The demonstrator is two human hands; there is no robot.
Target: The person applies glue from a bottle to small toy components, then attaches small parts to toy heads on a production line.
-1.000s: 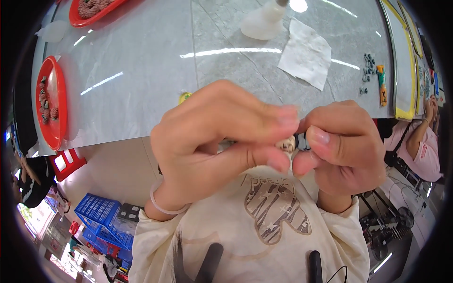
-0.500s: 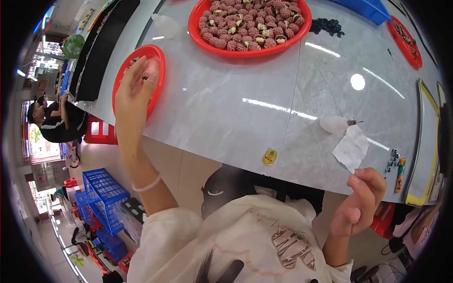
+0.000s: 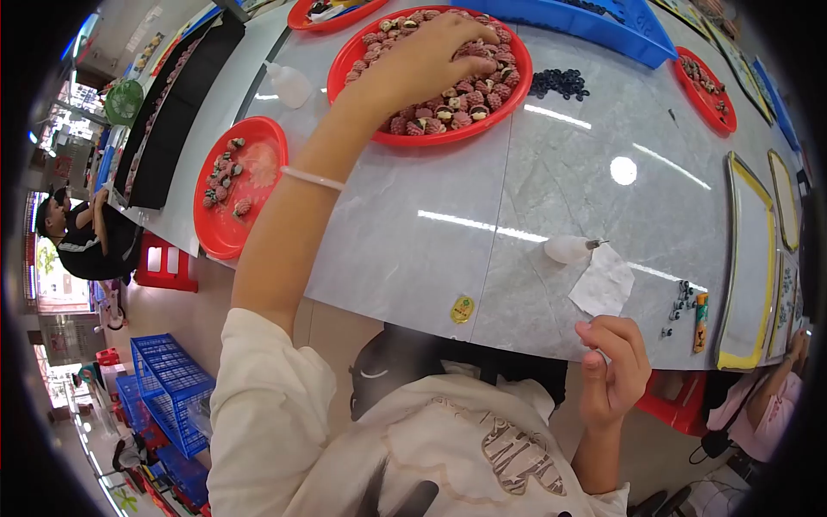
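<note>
My left hand reaches over the large red tray, which is heaped with small bumpy pinkish pieces, some with cream and dark parts. Its fingers are parted, with the tips down at the pile; whether they touch a piece cannot be told. My right hand is raised by the table's near edge, fingers loosely curled and a gap between index finger and thumb. Nothing shows in it. Close by lie a white paper scrap and a translucent squeeze bottle with a thin metal tip.
A smaller red tray at left holds several pinkish pieces. Another squeeze bottle stands behind it. Dark rings lie beside a blue bin. At right are an orange tube, small dark bits and a yellow-edged frame.
My left hand has moved from the small red tray at left to the pile in the large tray. My right hand stays near the table edge, its fingers a little more curled. The view has shifted.
</note>
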